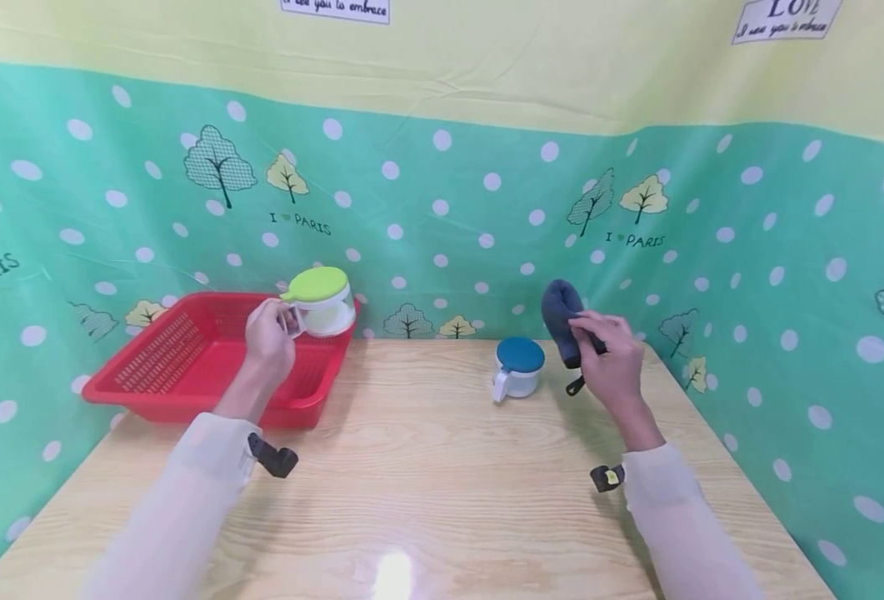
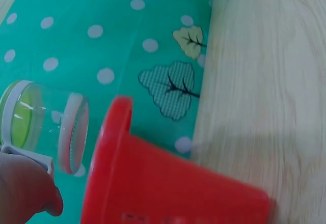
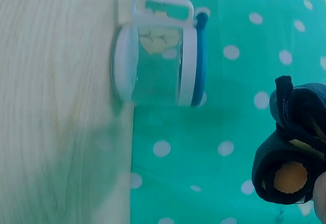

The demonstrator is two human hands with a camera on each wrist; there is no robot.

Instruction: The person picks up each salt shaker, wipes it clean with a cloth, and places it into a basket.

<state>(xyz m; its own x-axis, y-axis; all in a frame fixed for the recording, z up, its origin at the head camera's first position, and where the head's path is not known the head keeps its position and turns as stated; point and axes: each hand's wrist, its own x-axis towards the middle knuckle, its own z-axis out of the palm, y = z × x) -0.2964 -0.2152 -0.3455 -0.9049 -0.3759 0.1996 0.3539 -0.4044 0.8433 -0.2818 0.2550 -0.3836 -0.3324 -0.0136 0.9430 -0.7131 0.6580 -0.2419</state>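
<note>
My left hand [image 1: 270, 337] grips the white handle of a clear seasoning jar with a lime-green lid [image 1: 320, 292], holding it over the right part of a red plastic basket [image 1: 209, 408]. In the left wrist view the jar [image 2: 53, 119] is see-through, above the basket's rim. My right hand [image 1: 612, 357] pinches a bent, dark blue fabric roll [image 1: 559, 312] with a black loop [image 1: 575, 386] hanging below, raised above the table. The right wrist view shows the roll's [image 3: 265, 158] round open end; its exact kind cannot be told. A second clear jar with a blue lid [image 1: 520, 357] stands upright to its left.
The light wooden table [image 1: 427, 467] spreads in front of me. A green and yellow printed cloth [image 1: 442, 208] hangs behind it and along both sides. The basket stands at the table's back left, near the cloth.
</note>
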